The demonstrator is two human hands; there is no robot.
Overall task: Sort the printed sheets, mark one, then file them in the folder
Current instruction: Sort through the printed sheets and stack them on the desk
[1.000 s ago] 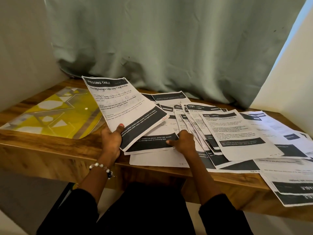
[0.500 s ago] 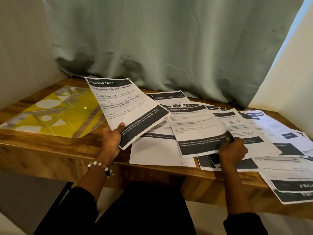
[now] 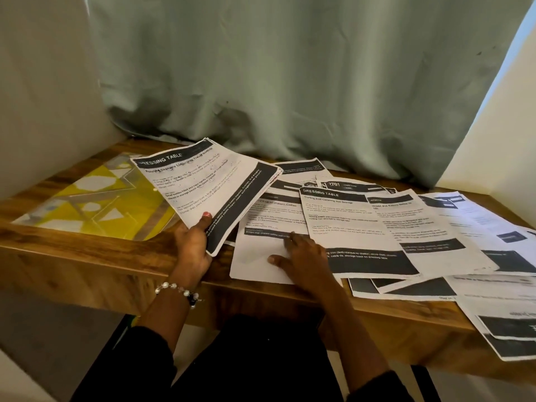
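Observation:
My left hand point(image 3: 193, 245) grips a small stack of printed sheets point(image 3: 211, 181) headed "DRESSING TABLE", lifted and tilted above the table's left-centre. My right hand point(image 3: 301, 256) rests with spread fingers on a white sheet point(image 3: 255, 256) lying at the front edge. Right of it lies another "DRESSING TABLE" sheet point(image 3: 348, 224) on top of several overlapping printed sheets point(image 3: 452, 227) that fan out to the right. A yellow patterned plastic folder point(image 3: 87, 204) lies flat at the table's left end, partly under the held stack.
The wooden table point(image 3: 87, 262) sits in a corner, with a grey-green curtain point(image 3: 290, 82) hanging behind it and pale walls at both sides. Some sheets point(image 3: 507, 323) overhang the front edge at the far right.
My right hand laid the "DRESSING TABLE" sheet on the spread pile, then came back left onto the white sheet at the front edge. The left hand's stack tilted a little.

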